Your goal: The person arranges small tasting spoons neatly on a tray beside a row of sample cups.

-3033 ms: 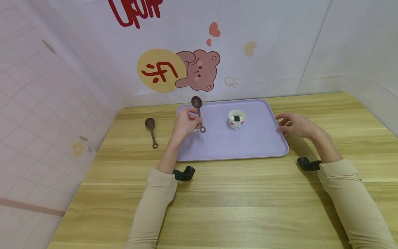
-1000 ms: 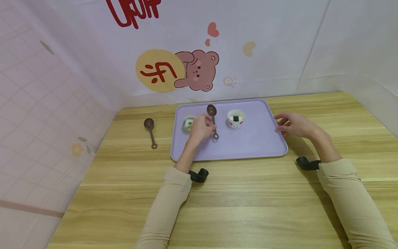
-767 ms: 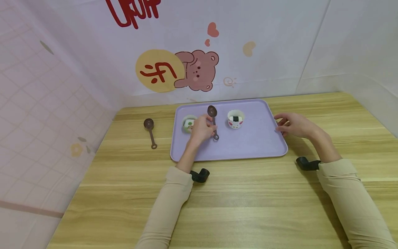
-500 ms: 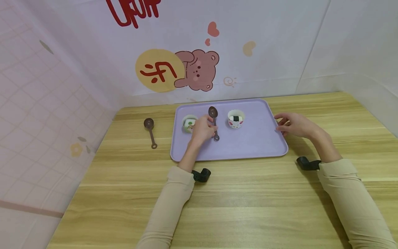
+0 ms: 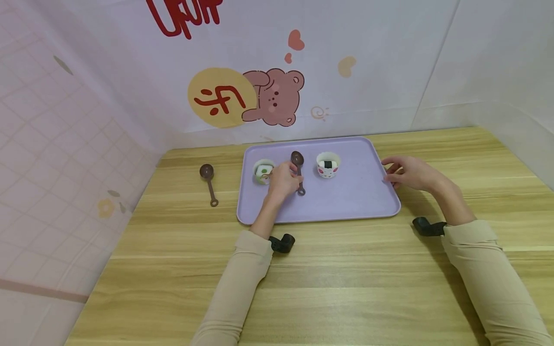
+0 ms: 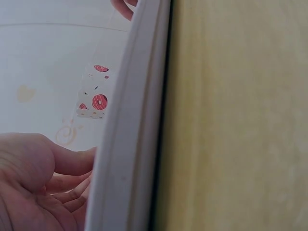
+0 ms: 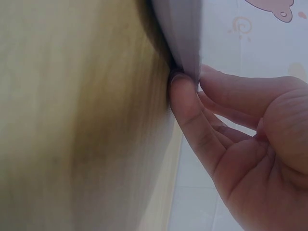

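My left hand [image 5: 283, 181] is over the lilac tray [image 5: 346, 204], its fingers at the handle of a brown measuring spoon [image 5: 297, 158]. The spoon lies along the tray, bowl toward the back. In the left wrist view the tray rim [image 6: 125, 125] hides the fingertips and the spoon. At the tray's right edge my right hand [image 5: 411, 173] pinches the rim, thumb above and a finger underneath, as the right wrist view shows. Between the hands stands a white patterned paper cup [image 5: 327, 172] with a rice-ball-like piece. Left of my left hand is a green-and-white cup [image 5: 262, 179], partly covered.
Another brown measuring spoon [image 5: 207, 171] lies on the wooden table [image 5: 346, 278], left of the tray. A printed cloth backdrop [image 5: 368, 86] rises behind the table's back edge.
My left hand has carried the measuring spoon rightward and down, from above the left cup to the tray between the cups. The left cup has come into view. My right hand stays at the rim.
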`<action>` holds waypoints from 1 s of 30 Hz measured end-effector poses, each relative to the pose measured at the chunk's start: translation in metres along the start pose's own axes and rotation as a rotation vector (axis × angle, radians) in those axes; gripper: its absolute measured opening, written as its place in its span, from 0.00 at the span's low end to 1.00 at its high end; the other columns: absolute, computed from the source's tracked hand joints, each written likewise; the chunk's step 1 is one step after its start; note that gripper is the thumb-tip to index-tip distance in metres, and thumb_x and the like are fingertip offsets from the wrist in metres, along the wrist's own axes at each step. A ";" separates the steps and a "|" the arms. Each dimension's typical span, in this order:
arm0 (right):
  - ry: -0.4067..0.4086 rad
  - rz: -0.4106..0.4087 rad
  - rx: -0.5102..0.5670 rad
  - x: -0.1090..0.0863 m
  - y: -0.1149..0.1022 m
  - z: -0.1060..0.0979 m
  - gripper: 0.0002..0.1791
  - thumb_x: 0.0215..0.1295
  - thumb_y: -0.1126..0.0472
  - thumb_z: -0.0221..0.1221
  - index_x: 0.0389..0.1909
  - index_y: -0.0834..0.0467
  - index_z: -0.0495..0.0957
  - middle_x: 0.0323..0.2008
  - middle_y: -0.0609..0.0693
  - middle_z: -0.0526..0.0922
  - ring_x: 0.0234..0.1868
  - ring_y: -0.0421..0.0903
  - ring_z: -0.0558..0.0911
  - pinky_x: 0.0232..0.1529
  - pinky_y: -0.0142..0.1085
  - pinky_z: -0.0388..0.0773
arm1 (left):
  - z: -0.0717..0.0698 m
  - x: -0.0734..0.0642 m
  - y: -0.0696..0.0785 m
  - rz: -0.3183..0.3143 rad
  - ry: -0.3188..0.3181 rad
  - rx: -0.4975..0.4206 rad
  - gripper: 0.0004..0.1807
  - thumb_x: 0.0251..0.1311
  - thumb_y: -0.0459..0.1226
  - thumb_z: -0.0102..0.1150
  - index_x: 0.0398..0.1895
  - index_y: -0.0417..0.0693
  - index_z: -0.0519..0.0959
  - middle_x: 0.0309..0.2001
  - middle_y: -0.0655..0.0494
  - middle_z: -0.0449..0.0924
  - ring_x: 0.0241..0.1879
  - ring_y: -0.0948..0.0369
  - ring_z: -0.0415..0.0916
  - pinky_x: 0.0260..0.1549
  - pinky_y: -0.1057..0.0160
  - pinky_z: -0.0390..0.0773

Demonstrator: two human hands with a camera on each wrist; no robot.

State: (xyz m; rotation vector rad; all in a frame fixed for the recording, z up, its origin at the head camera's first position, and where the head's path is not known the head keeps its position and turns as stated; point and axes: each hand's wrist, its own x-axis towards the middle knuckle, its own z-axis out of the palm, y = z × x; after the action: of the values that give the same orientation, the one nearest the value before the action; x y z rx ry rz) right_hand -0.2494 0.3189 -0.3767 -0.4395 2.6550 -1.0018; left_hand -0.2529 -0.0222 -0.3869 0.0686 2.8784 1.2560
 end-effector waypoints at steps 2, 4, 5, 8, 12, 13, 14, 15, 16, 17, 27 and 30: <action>0.000 -0.002 -0.001 0.000 -0.001 0.000 0.27 0.71 0.71 0.58 0.65 0.79 0.62 0.46 0.72 0.78 0.35 0.52 0.85 0.35 0.39 0.84 | 0.001 0.000 -0.001 -0.005 0.010 0.006 0.11 0.61 0.32 0.68 0.45 0.37 0.80 0.34 0.47 0.87 0.31 0.55 0.85 0.35 0.61 0.78; -0.003 -0.006 0.001 0.000 -0.001 0.000 0.27 0.71 0.70 0.58 0.64 0.79 0.62 0.46 0.73 0.78 0.35 0.52 0.85 0.35 0.40 0.84 | 0.001 0.000 -0.002 -0.004 0.025 0.020 0.11 0.60 0.32 0.69 0.44 0.37 0.81 0.34 0.47 0.87 0.34 0.54 0.84 0.37 0.60 0.78; -0.004 -0.005 0.001 0.000 -0.002 0.000 0.27 0.71 0.70 0.58 0.65 0.79 0.62 0.46 0.73 0.78 0.35 0.53 0.85 0.36 0.40 0.84 | 0.001 0.000 -0.002 -0.003 0.031 0.024 0.11 0.60 0.32 0.69 0.43 0.37 0.81 0.35 0.47 0.87 0.35 0.54 0.83 0.38 0.59 0.78; -0.003 -0.002 0.001 0.000 -0.003 0.000 0.26 0.71 0.71 0.58 0.65 0.78 0.63 0.47 0.73 0.78 0.36 0.53 0.85 0.36 0.40 0.84 | 0.000 0.000 -0.003 -0.010 0.041 0.030 0.10 0.60 0.32 0.69 0.42 0.37 0.81 0.34 0.46 0.86 0.37 0.53 0.83 0.39 0.58 0.78; -0.002 0.000 0.004 0.000 -0.003 0.000 0.26 0.71 0.71 0.57 0.65 0.78 0.63 0.47 0.73 0.79 0.36 0.53 0.85 0.37 0.39 0.84 | -0.001 -0.001 -0.003 -0.032 0.037 0.023 0.10 0.60 0.33 0.69 0.42 0.37 0.81 0.33 0.47 0.86 0.35 0.53 0.83 0.38 0.58 0.78; -0.001 -0.004 0.005 0.000 -0.003 0.001 0.26 0.71 0.71 0.57 0.65 0.78 0.63 0.47 0.73 0.78 0.36 0.54 0.85 0.36 0.40 0.84 | -0.001 -0.001 -0.003 -0.038 0.036 0.021 0.10 0.60 0.33 0.69 0.42 0.37 0.81 0.33 0.47 0.86 0.34 0.53 0.83 0.37 0.59 0.78; -0.001 -0.005 0.007 0.000 -0.003 0.001 0.26 0.71 0.71 0.57 0.65 0.78 0.63 0.47 0.73 0.79 0.36 0.54 0.85 0.36 0.40 0.85 | -0.002 -0.002 -0.003 -0.044 0.034 0.018 0.10 0.60 0.33 0.69 0.42 0.37 0.81 0.32 0.47 0.86 0.34 0.53 0.84 0.37 0.59 0.78; -0.002 -0.007 0.008 0.000 -0.002 0.000 0.26 0.71 0.71 0.58 0.65 0.78 0.63 0.47 0.74 0.78 0.36 0.54 0.85 0.36 0.40 0.85 | -0.002 -0.002 -0.003 -0.048 0.033 0.015 0.10 0.60 0.33 0.69 0.42 0.37 0.81 0.32 0.47 0.86 0.33 0.53 0.84 0.37 0.60 0.78; -0.002 -0.008 0.009 0.000 -0.002 0.001 0.26 0.71 0.71 0.58 0.65 0.78 0.63 0.47 0.74 0.78 0.36 0.54 0.85 0.36 0.40 0.85 | -0.002 -0.002 -0.003 -0.052 0.032 0.013 0.10 0.61 0.33 0.69 0.42 0.38 0.81 0.32 0.47 0.87 0.32 0.54 0.84 0.36 0.60 0.78; -0.003 -0.010 0.007 0.000 -0.001 0.000 0.26 0.71 0.71 0.58 0.65 0.79 0.62 0.47 0.74 0.78 0.36 0.54 0.85 0.36 0.40 0.85 | -0.002 -0.002 -0.003 -0.057 0.030 0.006 0.10 0.61 0.33 0.69 0.42 0.38 0.81 0.31 0.48 0.87 0.31 0.54 0.85 0.35 0.61 0.78; 0.003 -0.009 -0.005 0.000 0.000 0.001 0.26 0.71 0.71 0.58 0.64 0.78 0.63 0.46 0.72 0.79 0.36 0.53 0.85 0.36 0.39 0.85 | -0.004 -0.004 -0.002 -0.061 0.019 -0.028 0.09 0.64 0.34 0.67 0.42 0.38 0.80 0.31 0.47 0.87 0.25 0.57 0.86 0.26 0.69 0.74; 0.004 -0.009 -0.003 -0.001 -0.001 0.001 0.26 0.71 0.71 0.58 0.64 0.78 0.63 0.46 0.73 0.79 0.36 0.53 0.85 0.36 0.40 0.85 | -0.004 -0.005 -0.002 -0.061 0.022 -0.017 0.09 0.64 0.35 0.67 0.42 0.38 0.80 0.30 0.48 0.87 0.25 0.58 0.86 0.27 0.68 0.73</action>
State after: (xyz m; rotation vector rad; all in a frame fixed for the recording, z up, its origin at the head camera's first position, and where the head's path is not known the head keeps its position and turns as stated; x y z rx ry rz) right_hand -0.2480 0.3182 -0.3770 -0.4509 2.6602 -1.0025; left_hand -0.2481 -0.0265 -0.3853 -0.0327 2.8642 1.2789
